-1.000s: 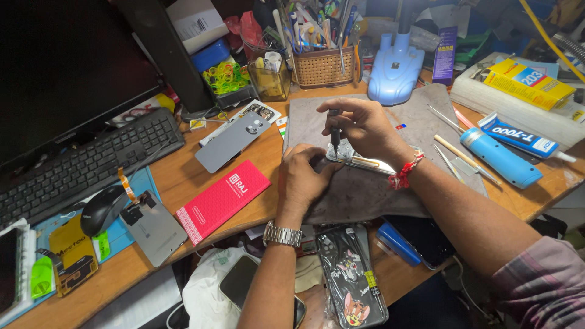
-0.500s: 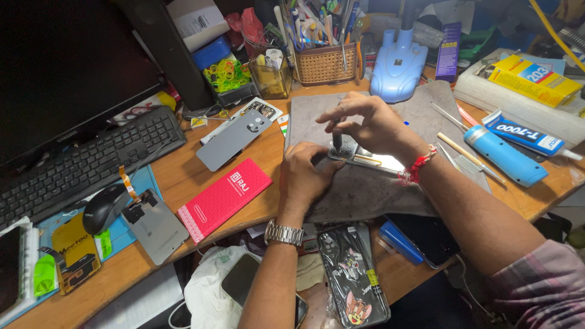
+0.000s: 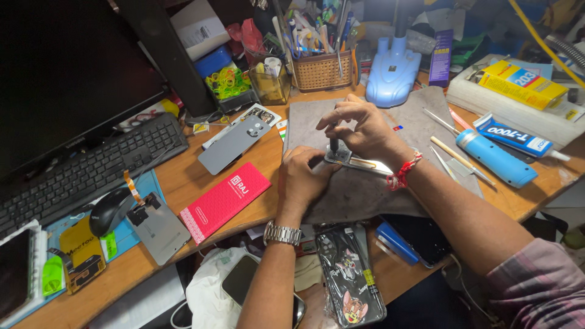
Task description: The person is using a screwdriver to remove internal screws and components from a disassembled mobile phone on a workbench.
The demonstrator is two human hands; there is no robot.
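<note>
On a grey work mat [image 3: 365, 195] lies a small opened phone part [image 3: 359, 162] with a shiny metal edge. My left hand [image 3: 304, 180], with a metal watch on its wrist, presses on the part's left end and steadies it. My right hand [image 3: 359, 131], a red thread at the wrist, holds a small dark screwdriver [image 3: 333, 143] upright, its tip down on the part. Most of the part is hidden under both hands.
A grey phone back cover [image 3: 234, 145] and a red box [image 3: 224, 201] lie left of the mat. Keyboard [image 3: 85, 173], mouse [image 3: 109, 210] and monitor stand at the left. A wicker tool basket [image 3: 322, 70], blue lamp base [image 3: 393, 76], blue tube [image 3: 496, 158] and cartoon phone case [image 3: 350, 274] surround the mat.
The hands stay on the phone part with the screwdriver held upright. The view has shifted slightly; nothing was picked up or let go.
</note>
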